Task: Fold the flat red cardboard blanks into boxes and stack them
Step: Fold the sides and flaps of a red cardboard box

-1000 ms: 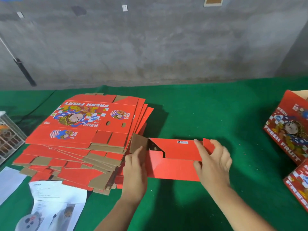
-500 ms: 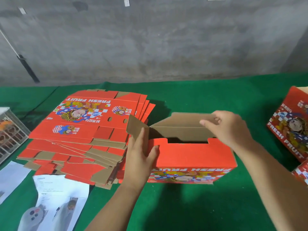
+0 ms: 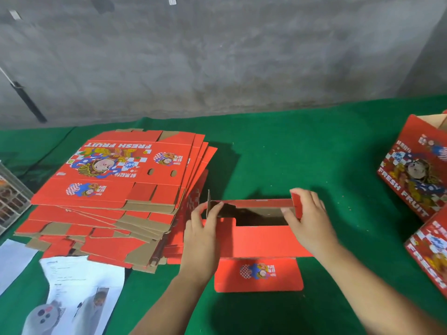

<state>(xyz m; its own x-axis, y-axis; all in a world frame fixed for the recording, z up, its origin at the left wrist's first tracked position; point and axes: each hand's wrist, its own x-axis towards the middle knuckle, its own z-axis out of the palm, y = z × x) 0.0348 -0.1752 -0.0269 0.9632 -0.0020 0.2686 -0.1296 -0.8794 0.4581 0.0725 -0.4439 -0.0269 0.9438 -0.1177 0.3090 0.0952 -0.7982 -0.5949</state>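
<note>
A bare grey concrete wall (image 3: 217, 56), stained and patchy, stands behind the work surface. Green felt-like cloth (image 3: 302, 146) covers that surface up to the wall. A dark-handled pole (image 3: 26, 99) leans against the wall at left.

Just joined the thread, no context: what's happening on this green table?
A person is folding a red cardboard box on the green table. The left hand grips its left end flap, and the right hand pinches the small flap at the right end; the top is open, with a printed flap hanging toward the person. A stack of flat blanks lies to the left. Finished boxes sit at the right edge. Printed papers lie near left.
</note>
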